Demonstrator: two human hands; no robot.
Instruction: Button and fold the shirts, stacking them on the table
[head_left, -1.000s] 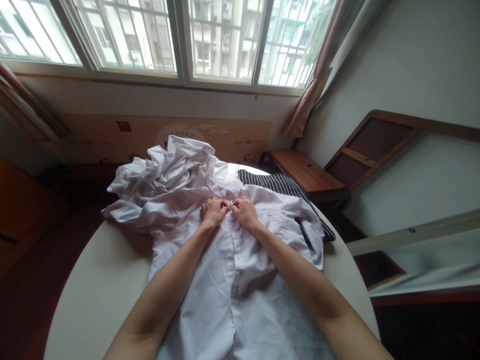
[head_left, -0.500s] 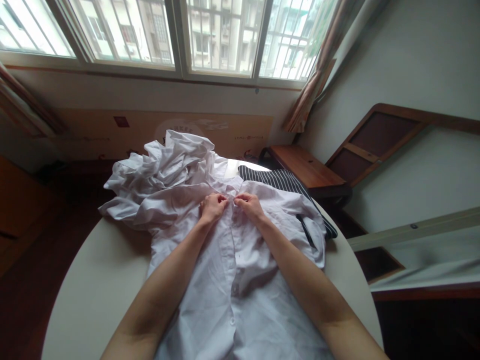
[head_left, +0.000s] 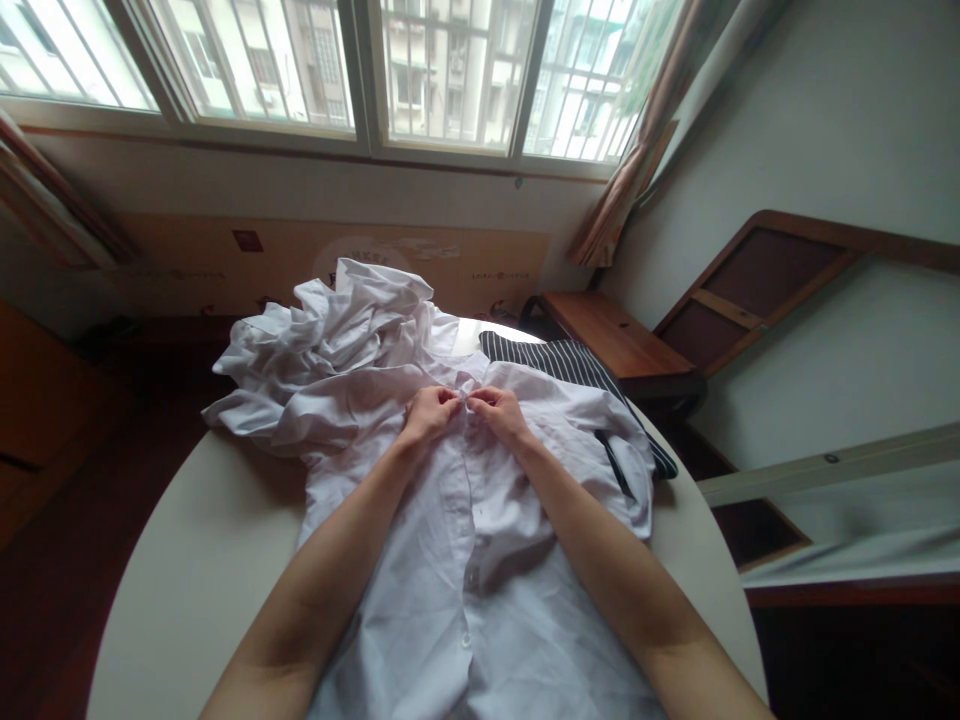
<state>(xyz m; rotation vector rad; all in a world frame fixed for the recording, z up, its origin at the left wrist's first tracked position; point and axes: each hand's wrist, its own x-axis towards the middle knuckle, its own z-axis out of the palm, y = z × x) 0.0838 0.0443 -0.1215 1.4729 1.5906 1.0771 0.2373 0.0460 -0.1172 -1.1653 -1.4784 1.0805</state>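
A white shirt (head_left: 420,590) lies front up on the round white table (head_left: 180,560), its collar toward the window and its button strip running down the middle. Just below the collar, my left hand (head_left: 433,411) pinches one front edge of the shirt. My right hand (head_left: 498,412) pinches the opposite edge, its fingertips almost touching those of my left. The button between the fingertips is too small to make out. Lower on the strip, a button (head_left: 466,641) shows.
Crumpled white cloth (head_left: 330,330) is heaped at the table's back left. Dark striped fabric (head_left: 570,362) lies at the back right, partly under the shirt. Beyond the table stand a wooden bench (head_left: 615,335) and a barred window (head_left: 450,80).
My two hands have come slightly closer together at the shirt's front edges. The whole view has shifted a little.
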